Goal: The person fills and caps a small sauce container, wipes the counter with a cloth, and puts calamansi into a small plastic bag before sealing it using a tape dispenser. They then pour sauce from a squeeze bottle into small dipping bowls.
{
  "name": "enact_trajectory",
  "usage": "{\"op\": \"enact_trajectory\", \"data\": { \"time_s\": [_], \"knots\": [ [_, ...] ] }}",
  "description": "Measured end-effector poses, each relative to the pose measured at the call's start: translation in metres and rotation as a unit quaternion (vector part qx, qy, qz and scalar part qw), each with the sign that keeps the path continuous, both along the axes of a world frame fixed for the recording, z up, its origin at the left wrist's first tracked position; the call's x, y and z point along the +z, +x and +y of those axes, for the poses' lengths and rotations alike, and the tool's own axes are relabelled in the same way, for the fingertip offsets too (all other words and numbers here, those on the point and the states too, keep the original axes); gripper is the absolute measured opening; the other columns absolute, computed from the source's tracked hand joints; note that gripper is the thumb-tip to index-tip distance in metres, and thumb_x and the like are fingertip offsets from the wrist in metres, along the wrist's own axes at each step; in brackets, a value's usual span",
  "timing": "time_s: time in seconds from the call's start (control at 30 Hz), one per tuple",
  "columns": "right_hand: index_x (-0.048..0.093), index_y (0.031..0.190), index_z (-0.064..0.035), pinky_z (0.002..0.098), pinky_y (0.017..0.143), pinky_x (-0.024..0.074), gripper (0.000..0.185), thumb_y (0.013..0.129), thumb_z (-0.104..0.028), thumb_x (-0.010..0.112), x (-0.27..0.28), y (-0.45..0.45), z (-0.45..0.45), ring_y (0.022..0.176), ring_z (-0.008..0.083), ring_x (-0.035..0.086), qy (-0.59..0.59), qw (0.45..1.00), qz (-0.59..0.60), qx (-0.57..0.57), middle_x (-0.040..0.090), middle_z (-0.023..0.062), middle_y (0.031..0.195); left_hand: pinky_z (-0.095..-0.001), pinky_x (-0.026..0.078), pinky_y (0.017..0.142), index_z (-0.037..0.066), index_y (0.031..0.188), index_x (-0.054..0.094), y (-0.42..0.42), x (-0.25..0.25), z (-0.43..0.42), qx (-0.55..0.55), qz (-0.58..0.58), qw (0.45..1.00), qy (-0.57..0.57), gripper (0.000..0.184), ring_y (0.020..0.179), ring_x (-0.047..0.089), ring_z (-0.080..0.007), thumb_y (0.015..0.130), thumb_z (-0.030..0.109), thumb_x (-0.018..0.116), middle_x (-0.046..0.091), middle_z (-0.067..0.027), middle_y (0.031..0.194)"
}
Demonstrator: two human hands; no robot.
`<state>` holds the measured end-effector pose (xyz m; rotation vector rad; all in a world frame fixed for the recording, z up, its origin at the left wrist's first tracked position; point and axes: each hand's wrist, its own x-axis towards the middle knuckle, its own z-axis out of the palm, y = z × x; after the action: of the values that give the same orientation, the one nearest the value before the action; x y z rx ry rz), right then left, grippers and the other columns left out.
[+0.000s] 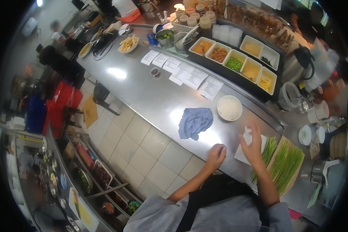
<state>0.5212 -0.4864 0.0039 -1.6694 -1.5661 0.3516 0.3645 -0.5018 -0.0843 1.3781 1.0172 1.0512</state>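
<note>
My left hand (215, 157) is closed in a fist over the front edge of the steel counter; what it holds, if anything, is hidden. My right hand (253, 145) is slightly blurred, its fingers spread above a flat white sheet or board (241, 155). Something white and crumpled (247, 133) shows between its thumb and fingers; I cannot tell whether it is touched. Just beyond that hand stands a white bowl of rice (229, 108). A crumpled blue cloth (196, 123) lies left of the bowl. Long green stalks (286, 164) lie to the right of my right hand.
Paper order slips (183, 75) line the counter (143, 92) beside a small dark sauce cup (155, 72). White food tubs (236, 60) sit behind. A steel jug (299, 63) stands at right, a bowl of fries (128, 44) farther left. People work in the background.
</note>
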Motion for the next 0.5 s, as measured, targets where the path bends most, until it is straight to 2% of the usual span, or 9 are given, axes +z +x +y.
{"op": "enact_trajectory", "data": {
  "time_s": [0.1, 0.17, 0.2, 0.33, 0.4, 0.5],
  "knots": [
    [0.056, 0.111, -0.0009, 0.0279, 0.073, 0.0449, 0.038, 0.074, 0.002, 0.060, 0.009, -0.001, -0.059, 0.083, 0.0193, 0.056, -0.059, 0.994, 0.088, -0.009, 0.054, 0.0132, 0.101, -0.0225, 0.045, 0.049, -0.002, 0.086, 0.056, 0.003, -0.008, -0.002, 0.024, 0.024, 0.999, 0.000, 0.009, 0.052, 0.055, -0.0102, 0.087, 0.007, 0.052, 0.056, -0.0056, 0.061],
    [0.058, 0.107, -0.0001, 0.0271, 0.071, 0.0452, 0.033, 0.074, 0.003, 0.060, 0.006, 0.008, -0.094, 0.079, 0.0183, 0.057, -0.071, 0.993, 0.079, -0.043, 0.055, 0.0125, 0.098, -0.0277, 0.044, 0.047, 0.001, 0.084, 0.057, 0.004, -0.012, -0.003, 0.050, 0.058, 0.996, 0.052, 0.007, 0.053, 0.057, -0.0164, 0.082, 0.007, 0.057, 0.057, -0.0098, 0.074],
    [0.059, 0.103, 0.0008, 0.0262, 0.070, 0.0455, 0.028, 0.075, 0.003, 0.059, 0.005, 0.014, -0.111, 0.076, 0.0173, 0.057, -0.082, 0.992, 0.073, -0.067, 0.057, 0.0118, 0.094, -0.0298, 0.043, 0.046, 0.002, 0.082, 0.057, 0.005, -0.003, -0.001, 0.061, 0.092, 0.988, 0.104, 0.006, 0.051, 0.056, -0.0182, 0.081, 0.007, 0.058, 0.056, -0.0103, 0.067],
    [0.060, 0.099, 0.0002, 0.0273, 0.068, 0.0458, 0.023, 0.076, 0.002, 0.058, 0.001, 0.043, -0.163, 0.074, 0.0185, 0.057, -0.084, 0.980, 0.090, -0.157, 0.058, 0.0117, 0.087, -0.0305, 0.042, 0.045, 0.003, 0.078, 0.058, 0.011, 0.003, -0.001, 0.024, 0.124, 0.987, 0.095, 0.007, 0.047, 0.055, -0.0196, 0.080, 0.009, 0.059, 0.054, -0.0110, 0.059],
    [0.060, 0.099, 0.0004, 0.0263, 0.066, 0.0456, 0.021, 0.079, 0.003, 0.056, 0.004, 0.062, -0.189, 0.073, 0.0172, 0.057, -0.074, 0.970, 0.024, -0.232, 0.059, 0.0109, 0.085, -0.0309, 0.042, 0.045, 0.005, 0.075, 0.059, 0.013, 0.003, -0.002, 0.008, 0.187, 0.973, 0.135, 0.009, 0.045, 0.053, -0.0209, 0.080, 0.012, 0.059, 0.053, -0.0117, 0.054],
    [0.061, 0.098, 0.0002, 0.0262, 0.065, 0.0454, 0.019, 0.080, 0.003, 0.053, 0.006, 0.088, -0.240, 0.071, 0.0173, 0.057, -0.067, 0.941, -0.011, -0.331, 0.059, 0.0101, 0.083, -0.0304, 0.041, 0.044, 0.005, 0.072, 0.060, 0.015, 0.005, -0.001, 0.006, 0.212, 0.969, 0.124, 0.012, 0.045, 0.053, -0.0208, 0.080, 0.014, 0.060, 0.054, -0.0129, 0.056]
  ]
}}
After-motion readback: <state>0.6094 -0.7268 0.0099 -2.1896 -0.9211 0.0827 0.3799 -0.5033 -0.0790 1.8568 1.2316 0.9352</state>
